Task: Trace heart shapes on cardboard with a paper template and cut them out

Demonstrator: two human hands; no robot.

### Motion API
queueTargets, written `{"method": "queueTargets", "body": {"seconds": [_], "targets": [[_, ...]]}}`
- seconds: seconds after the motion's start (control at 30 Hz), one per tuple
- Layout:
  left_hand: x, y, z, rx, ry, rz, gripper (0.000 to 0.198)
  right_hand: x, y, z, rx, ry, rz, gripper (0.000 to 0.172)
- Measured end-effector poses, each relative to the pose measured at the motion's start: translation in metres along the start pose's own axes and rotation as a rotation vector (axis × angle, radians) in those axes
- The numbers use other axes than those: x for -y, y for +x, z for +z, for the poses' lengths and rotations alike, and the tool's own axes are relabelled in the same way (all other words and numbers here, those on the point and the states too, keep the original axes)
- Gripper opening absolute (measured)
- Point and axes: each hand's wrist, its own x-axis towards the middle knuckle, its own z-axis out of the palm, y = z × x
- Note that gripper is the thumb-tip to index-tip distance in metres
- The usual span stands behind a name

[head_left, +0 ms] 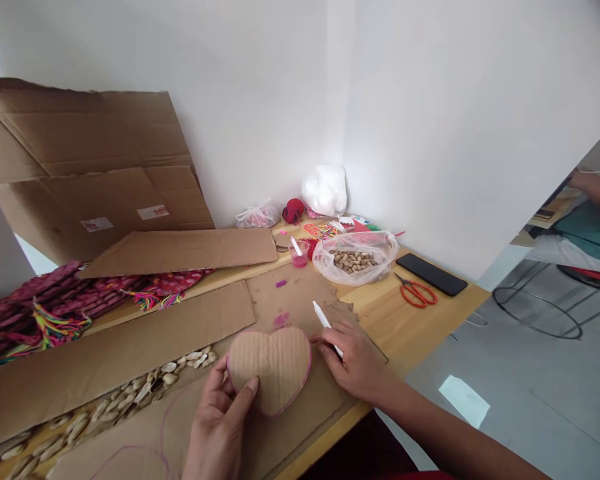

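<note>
1. Cardboard heart (270, 370), purple along its rim, held over a cardboard sheet (325, 403) by the bench's (410, 333) front edge. Left hand (223, 413) clamped on its left side: thumb on the face, fingers at the edge and behind.
2. Right hand (353, 353) pinched round a white stick (325, 320), tip aimed at the back edge, off the heart. Fingertip by the heart's right rim; contact unclear.
3. Risk: smearing. If the purple rim is wet (cannot tell), fingers could drag colour onto the plain face.
4. Risk: creasing. Corrugations show through the face; a hard thumb press might dent it.
5. Risk: stray mark. The stick's tip, if inked or loaded, could touch the face should the right hand roll inward.
6. Pink smear (281, 320) on the sheet beyond the heart; setting the heart there could stain its underside, if damp.
7. Cup (300, 257) of pink liquid toward the back edge, narrow, a stick leaning in it. A careless reach could tip it.
8. Peanut shells (125, 400) lie loose leftward of the left hand; a sweeping sleeve or wrist might scatter them.
</note>
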Motion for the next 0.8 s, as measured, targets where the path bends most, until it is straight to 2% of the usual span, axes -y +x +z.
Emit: {"method": "queueTargets", "body": {"seconds": [0.23,0.43,0.6,0.8], "targets": [[-0.003,-0.004,0.005,0.007,-0.009,0.004,0.082,-0.006,-0.002,0.004,-0.013,0.044,-0.021,0.021],[0.004,-0.001,0.000,0.040,0.002,0.005,0.083,-0.006,-0.004,0.003,0.006,0.038,-0.001,0.021],[0.012,0.002,-0.003,0.072,-0.023,0.043,0.075,-0.008,-0.003,0.003,-0.002,-0.059,-0.044,0.020],[0.011,0.000,0.000,0.085,-0.043,0.096,0.064,-0.012,0.000,0.004,-0.008,-0.193,-0.095,0.021]]}}
